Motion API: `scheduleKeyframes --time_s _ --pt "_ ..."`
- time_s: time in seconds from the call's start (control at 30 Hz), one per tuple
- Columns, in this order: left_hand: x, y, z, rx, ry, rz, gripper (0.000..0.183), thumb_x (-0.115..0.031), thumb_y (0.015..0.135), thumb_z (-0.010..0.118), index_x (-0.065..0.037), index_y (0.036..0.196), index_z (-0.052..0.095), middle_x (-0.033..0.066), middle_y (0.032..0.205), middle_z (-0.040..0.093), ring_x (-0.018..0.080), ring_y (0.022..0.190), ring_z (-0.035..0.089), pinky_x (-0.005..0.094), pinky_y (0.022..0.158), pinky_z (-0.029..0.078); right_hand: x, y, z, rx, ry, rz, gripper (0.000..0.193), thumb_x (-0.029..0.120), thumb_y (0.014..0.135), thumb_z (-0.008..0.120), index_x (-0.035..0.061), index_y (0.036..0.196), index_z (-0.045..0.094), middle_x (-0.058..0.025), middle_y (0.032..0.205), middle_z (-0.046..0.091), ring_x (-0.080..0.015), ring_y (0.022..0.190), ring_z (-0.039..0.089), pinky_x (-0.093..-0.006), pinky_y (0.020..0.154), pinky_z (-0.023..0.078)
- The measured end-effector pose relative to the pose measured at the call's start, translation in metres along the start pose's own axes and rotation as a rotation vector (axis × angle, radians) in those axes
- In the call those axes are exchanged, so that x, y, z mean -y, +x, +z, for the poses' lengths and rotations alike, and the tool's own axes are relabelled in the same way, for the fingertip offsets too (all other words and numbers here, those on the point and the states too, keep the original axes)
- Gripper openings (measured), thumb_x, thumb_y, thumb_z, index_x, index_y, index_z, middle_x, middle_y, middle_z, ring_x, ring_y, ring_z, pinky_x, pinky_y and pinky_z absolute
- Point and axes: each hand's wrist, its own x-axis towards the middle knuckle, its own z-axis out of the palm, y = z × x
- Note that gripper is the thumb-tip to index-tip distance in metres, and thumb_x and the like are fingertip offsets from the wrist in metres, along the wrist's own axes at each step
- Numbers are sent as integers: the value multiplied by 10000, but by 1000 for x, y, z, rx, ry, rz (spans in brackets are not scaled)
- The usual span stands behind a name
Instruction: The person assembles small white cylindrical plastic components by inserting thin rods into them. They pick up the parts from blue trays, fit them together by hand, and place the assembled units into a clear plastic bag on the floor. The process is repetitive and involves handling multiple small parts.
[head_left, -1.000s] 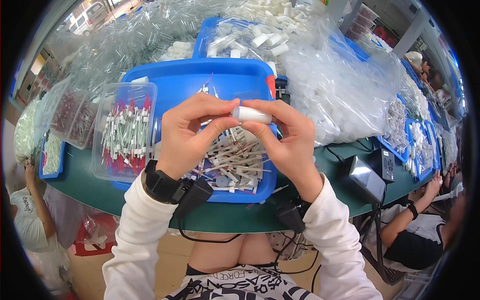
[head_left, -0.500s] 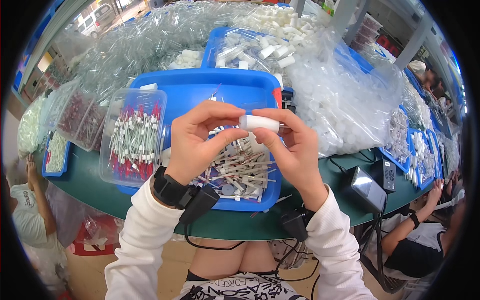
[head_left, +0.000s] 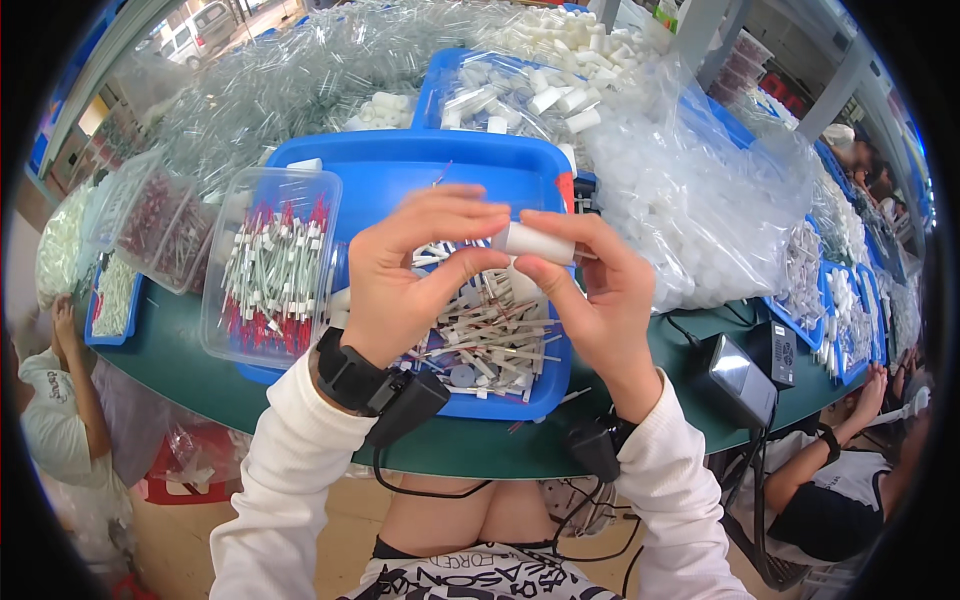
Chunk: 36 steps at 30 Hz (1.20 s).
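Note:
A short white plastic tube (head_left: 540,243) lies nearly level between my two hands, above the blue tray (head_left: 420,155). My right hand (head_left: 600,290) pinches it between thumb and fingers. At its left end, where a translucent rim shows, my left hand (head_left: 415,265) closes thumb and fingertips around the end. The left fingers are slightly blurred. Below my hands, the tray holds a heap of thin wired parts (head_left: 490,340) with white sleeves. A clear plastic box (head_left: 212,320) of similar red-and-white wired pieces stands to the left.
Behind the tray are piled clear tubes (head_left: 250,110) and white cylinders (head_left: 560,100). A clear bag of white caps (head_left: 690,220) lies at the right. A black device (head_left: 735,380) with cables sits on the green table (head_left: 480,450). Other people sit at both sides.
The view has shifted slightly, so the scene sits a little to the right. My left upper fingers have lifted and blurred at the tube's end; my right hand still grips the tube.

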Motion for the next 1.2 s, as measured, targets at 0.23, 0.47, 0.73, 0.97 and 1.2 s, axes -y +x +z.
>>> scheduleKeyframes --time_s 0.23,0.47,0.73,0.97,1.2 --pt "-3 0 -3 -6 -407 -414 233 44 735 641 46 964 599 137 955 610 168 883 586 271 770 493 3 2 0 -10 30 -29 272 -43 707 661 -22 969 593 -95 945 617 -141 862 589 -254 751 473" --pt "-1 -5 -4 42 -331 -322 172 73 708 643 28 874 645 123 865 626 160 796 602 249 731 498 1 -1 2 -19 -80 -53 225 -34 675 684 5 890 632 -85 889 647 -165 796 624 -249 703 487" --pt "-2 -8 2 45 -71 -186 196 61 749 604 16 936 641 88 894 617 137 801 575 247 705 461 4 4 2 -21 -397 -282 222 -5 674 689 38 884 632 -97 826 639 -200 712 633 -253 612 494" --pt "-8 -4 7 78 -388 -338 320 -11 816 568 17 1133 533 134 1025 603 155 933 565 262 807 449 -1 0 -1 19 -564 -95 232 50 746 607 27 973 559 -86 826 630 -201 672 603 -285 607 473" --pt "-3 -2 1 75 -246 -343 255 -74 839 544 27 1072 554 129 1058 585 158 987 537 288 843 422 12 6 -10 -33 754 605 301 384 843 400 102 754 454 -7 577 378 -107 499 356 -228 469 284"
